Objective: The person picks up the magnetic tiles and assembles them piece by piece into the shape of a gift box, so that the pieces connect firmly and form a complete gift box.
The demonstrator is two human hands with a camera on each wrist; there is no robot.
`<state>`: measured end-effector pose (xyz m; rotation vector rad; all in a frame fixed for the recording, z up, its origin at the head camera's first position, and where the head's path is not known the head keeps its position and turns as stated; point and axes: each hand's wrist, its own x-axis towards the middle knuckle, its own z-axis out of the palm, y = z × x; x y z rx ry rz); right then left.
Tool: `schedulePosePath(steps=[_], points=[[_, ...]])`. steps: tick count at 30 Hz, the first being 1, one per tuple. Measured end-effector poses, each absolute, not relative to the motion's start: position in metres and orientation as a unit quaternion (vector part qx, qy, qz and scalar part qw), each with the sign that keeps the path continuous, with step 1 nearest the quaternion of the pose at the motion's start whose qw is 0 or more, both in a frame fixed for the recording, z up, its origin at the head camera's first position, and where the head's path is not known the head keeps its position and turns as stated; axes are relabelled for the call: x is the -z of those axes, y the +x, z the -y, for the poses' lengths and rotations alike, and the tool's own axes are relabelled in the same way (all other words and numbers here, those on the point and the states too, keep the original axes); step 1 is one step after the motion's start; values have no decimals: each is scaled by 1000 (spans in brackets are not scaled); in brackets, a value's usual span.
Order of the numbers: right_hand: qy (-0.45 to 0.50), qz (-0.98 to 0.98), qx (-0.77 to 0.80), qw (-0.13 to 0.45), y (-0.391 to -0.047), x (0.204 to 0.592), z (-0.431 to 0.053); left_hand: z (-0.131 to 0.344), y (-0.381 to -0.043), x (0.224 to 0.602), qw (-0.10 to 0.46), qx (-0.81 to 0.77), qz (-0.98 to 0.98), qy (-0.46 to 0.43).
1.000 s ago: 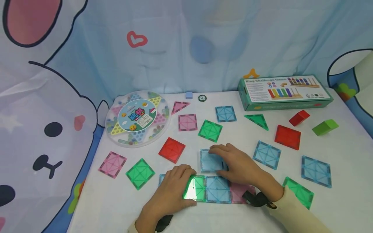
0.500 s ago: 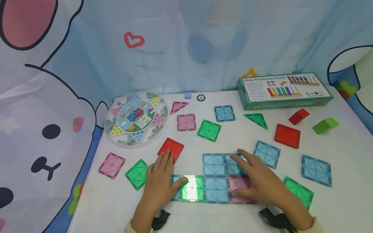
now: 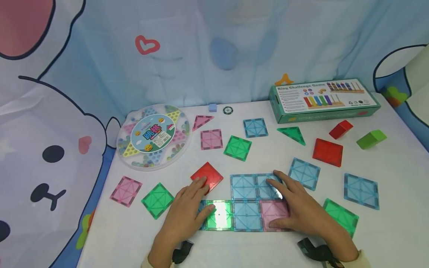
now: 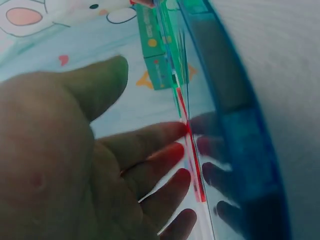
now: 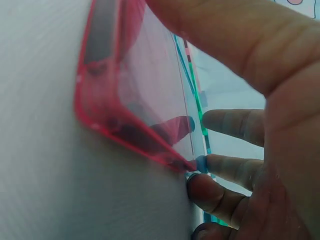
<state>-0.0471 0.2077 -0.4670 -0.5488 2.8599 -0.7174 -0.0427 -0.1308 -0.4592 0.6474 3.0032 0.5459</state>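
My left hand (image 3: 184, 210) has its fingertips on a red square magnetic tile (image 3: 212, 175), with the thumb over the left end of a front row of tiles. That row runs from a partly hidden blue tile through a shiny green tile (image 3: 219, 216) and a blue tile (image 3: 247, 216) to a pink tile (image 3: 272, 214). Behind it, two blue tiles (image 3: 243, 187) lie side by side. My right hand (image 3: 303, 208) spreads over the right end, index finger over the rear right blue tile (image 3: 263, 186), thumb at the pink one. The right wrist view shows the pink tile's edge (image 5: 135, 137) close up.
Loose tiles lie around: a green tile (image 3: 157, 201) and pink tile (image 3: 126, 190) at left, blue tiles (image 3: 304, 174) and a red tile (image 3: 327, 152) at right. Behind stand a round marble game (image 3: 181, 156), a green game box (image 3: 328, 109) and two small blocks (image 3: 371, 139).
My left hand has left the front row's left part and reached the red tile, which has slid right and nearer the row. My right hand has shifted right, uncovering the two rear blue tiles.
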Motion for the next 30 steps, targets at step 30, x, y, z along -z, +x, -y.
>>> schedulePosePath(steps=[30], points=[[-190, -951, 235, 66, -48, 471, -210, 138, -44, 449, 70, -258, -915, 302]])
